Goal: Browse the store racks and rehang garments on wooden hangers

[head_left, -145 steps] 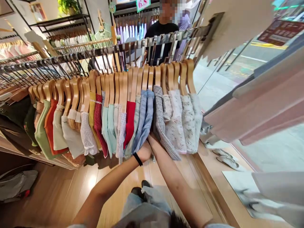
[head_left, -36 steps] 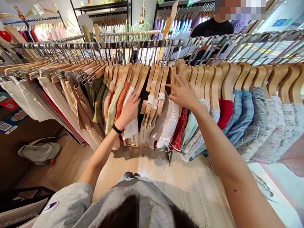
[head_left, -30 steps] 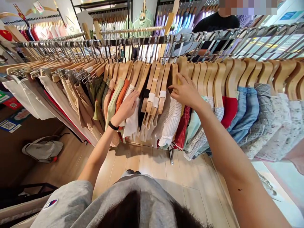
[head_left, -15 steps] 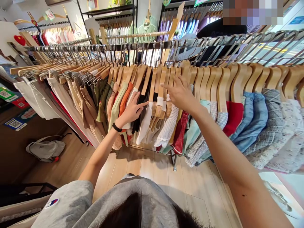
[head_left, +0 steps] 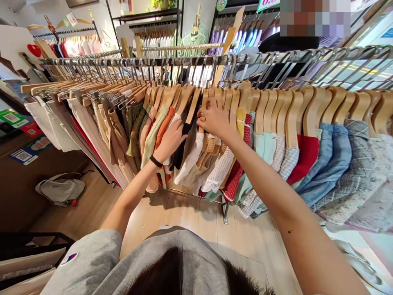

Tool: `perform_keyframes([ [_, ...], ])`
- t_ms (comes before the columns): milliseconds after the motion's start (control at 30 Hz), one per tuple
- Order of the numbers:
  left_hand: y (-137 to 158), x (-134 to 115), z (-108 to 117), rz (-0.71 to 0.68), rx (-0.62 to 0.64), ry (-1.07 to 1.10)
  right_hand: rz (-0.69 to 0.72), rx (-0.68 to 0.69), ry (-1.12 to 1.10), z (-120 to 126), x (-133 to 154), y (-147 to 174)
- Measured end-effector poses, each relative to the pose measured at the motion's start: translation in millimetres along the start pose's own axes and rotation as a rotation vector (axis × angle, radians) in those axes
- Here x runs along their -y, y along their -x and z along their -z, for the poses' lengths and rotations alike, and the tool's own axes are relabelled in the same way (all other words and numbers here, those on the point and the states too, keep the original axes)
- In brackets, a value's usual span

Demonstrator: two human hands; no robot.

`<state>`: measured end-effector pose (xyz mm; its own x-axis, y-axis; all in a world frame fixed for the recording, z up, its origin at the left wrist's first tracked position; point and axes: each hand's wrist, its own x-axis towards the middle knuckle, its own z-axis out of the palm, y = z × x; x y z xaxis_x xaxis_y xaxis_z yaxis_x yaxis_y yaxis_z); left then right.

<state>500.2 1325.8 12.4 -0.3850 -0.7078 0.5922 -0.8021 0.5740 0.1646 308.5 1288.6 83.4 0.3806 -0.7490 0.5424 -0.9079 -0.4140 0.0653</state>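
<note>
Clothes hang close together on wooden hangers along a metal rail. My left hand lies on the orange and dark garments left of centre, its fingers loosely stretched and holding nothing I can see. A black band circles that wrist. My right hand is curled over the wooden hangers just right of a black garment; its fingers are bent around a hanger, their tips partly hidden. Below it hang a white garment and a white striped garment. A dark red garment hangs beside them.
Trousers fill the rail's left side. Denim pieces and a red garment hang at the right. A grey bag lies on the floor at left. A person in a dark cap stands behind the rail.
My right hand has moved left along the hangers and its fingers have curled in. My left hand's pointing index finger has drawn back toward the dark garment.
</note>
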Motion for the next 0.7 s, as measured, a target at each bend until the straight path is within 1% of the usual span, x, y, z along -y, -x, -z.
perform_keyframes([
  [100, -0.1, -8.4, 0.7, 0.056, 0.008, -0.087, -0.019, 0.005, -0.047, 0.0, -2.6, 5.3],
  [233, 2.5, -14.0, 1.7, 0.137, 0.030, -0.146, -0.032, -0.010, -0.106, -5.0, -8.9, 8.5],
  [367, 5.7, -15.3, 2.9, 0.106, 0.064, -0.159, 0.016, -0.037, -0.185, -13.5, -23.8, 11.3],
  [467, 4.0, -20.8, 0.0, 0.089, 0.101, -0.137, 0.038, -0.058, -0.216, -17.3, -32.3, 14.3],
  [533, 0.6, -26.8, -3.1, 0.131, 0.093, -0.118, 0.009, -0.089, -0.192, -16.8, -33.2, 16.8],
  [600, -3.3, -32.4, -5.9, 0.167, 0.051, -0.094, -0.054, -0.121, -0.141, -14.0, -30.4, 19.6],
  [700, -6.7, -36.0, -8.3, 0.145, 0.007, -0.095, -0.154, -0.147, -0.060, -7.3, -21.0, 22.6],
])
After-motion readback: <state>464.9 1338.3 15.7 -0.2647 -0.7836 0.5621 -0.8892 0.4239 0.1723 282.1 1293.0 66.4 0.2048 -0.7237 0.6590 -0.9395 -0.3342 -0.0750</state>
